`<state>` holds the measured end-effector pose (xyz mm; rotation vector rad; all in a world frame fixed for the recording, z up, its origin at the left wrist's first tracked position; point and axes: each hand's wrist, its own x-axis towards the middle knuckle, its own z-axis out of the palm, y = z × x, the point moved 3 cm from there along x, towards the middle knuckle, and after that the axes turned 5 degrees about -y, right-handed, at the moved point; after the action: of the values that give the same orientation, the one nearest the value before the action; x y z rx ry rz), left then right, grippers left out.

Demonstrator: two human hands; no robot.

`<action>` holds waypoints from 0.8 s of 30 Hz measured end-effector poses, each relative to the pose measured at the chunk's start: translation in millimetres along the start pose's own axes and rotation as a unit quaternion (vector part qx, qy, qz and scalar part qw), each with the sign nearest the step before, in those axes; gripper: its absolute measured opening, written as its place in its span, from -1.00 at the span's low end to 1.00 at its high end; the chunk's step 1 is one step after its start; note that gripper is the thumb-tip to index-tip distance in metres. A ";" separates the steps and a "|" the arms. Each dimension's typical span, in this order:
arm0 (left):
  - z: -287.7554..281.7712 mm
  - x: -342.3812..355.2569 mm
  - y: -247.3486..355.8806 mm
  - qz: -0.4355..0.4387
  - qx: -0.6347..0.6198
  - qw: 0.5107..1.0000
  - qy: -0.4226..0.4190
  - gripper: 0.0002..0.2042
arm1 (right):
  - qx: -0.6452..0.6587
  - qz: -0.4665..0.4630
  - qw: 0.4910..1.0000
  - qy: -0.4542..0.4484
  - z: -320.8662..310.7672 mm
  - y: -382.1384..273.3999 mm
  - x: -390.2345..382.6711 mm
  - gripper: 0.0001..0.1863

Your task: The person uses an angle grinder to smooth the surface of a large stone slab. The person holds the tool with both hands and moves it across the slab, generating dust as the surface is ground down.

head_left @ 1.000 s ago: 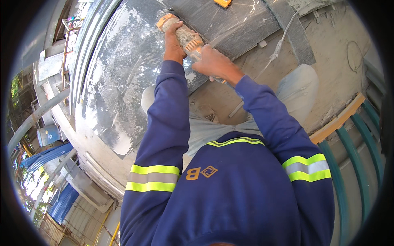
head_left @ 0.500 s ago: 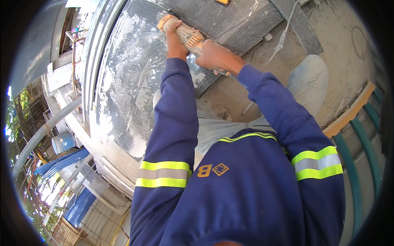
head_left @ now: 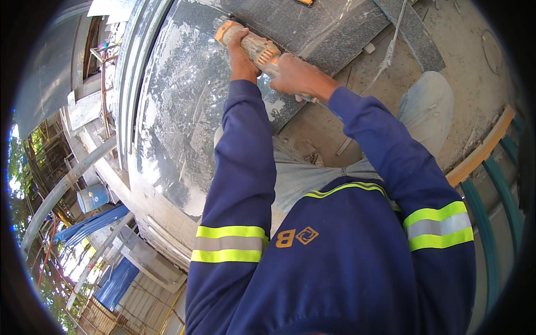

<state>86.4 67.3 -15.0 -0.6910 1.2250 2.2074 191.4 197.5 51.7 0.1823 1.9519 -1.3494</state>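
A dusty orange angle grinder (head_left: 261, 51) lies slantwise over a dark stone slab (head_left: 187, 95) that has whitish patches. My left hand (head_left: 240, 60) is closed around its front body, close behind the orange head. My right hand (head_left: 297, 75) grips the rear part, with the tail end and cord running back beneath my wrist. The grinder's head is at the slab's far part, beside the edge of a second grey slab (head_left: 324, 33). Its disc is too small and partly hidden to make out.
A narrow stone strip (head_left: 416, 42) and a pale cable (head_left: 389, 53) lie right of the slabs. A chair with a wooden rim (head_left: 483, 148) and green bars stands at the right. A curved metal pipe (head_left: 67, 181) and a blue bucket (head_left: 93, 197) are at the left.
The whole view has shifted slightly to the right. Both hands keep the same grip on the grinder, and it stays at nearly the same place on the slab.
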 end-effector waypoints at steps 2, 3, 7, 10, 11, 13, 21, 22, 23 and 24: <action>-3.2 4.5 3.3 0.000 -0.008 1.000 0.004 -0.57 | 0.004 -0.015 1.000 0.000 2.1 -1.4 4.2 -0.59; -4.4 4.8 1.9 0.000 -0.004 1.000 0.001 -0.55 | 0.006 -0.022 1.000 0.000 2.1 -1.7 4.7 -0.61; -4.2 -6.8 -4.6 0.002 0.015 1.000 -0.004 -0.52 | -0.015 0.008 0.999 0.027 2.2 -1.9 -12.6 -0.53; 2.6 -18.4 -11.2 0.003 -0.002 1.000 0.002 -0.58 | -0.017 0.018 1.000 0.013 2.7 1.7 -22.6 -0.40; 4.0 -19.2 -12.1 0.001 -0.012 1.000 0.005 -0.61 | -0.017 0.017 1.000 0.015 2.0 1.5 -25.4 -0.39; 6.6 -19.9 -11.2 -0.002 -0.001 1.000 0.012 -0.62 | -0.019 0.018 1.000 0.017 1.3 2.2 -25.6 -0.39; 4.0 -7.1 -0.3 0.005 0.003 1.000 0.013 -0.63 | -0.005 -0.013 1.000 0.009 -4.2 -7.2 -9.6 -0.56; 3.0 -8.4 0.1 0.006 0.003 1.000 0.015 -0.63 | -0.006 -0.005 1.000 0.010 -3.7 -7.0 -10.1 -0.55; 4.7 -9.3 0.9 0.006 0.004 1.000 0.016 -0.63 | -0.007 0.004 1.000 0.011 -2.3 -6.0 -9.2 -0.53; 6.6 -10.9 0.6 0.009 0.005 1.000 0.010 -0.64 | -0.007 0.013 1.000 0.013 -1.4 -4.8 -8.7 -0.51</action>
<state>92.8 70.6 -4.5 -0.7011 1.2564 2.2129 194.5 199.1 61.2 0.2183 1.9735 -1.3218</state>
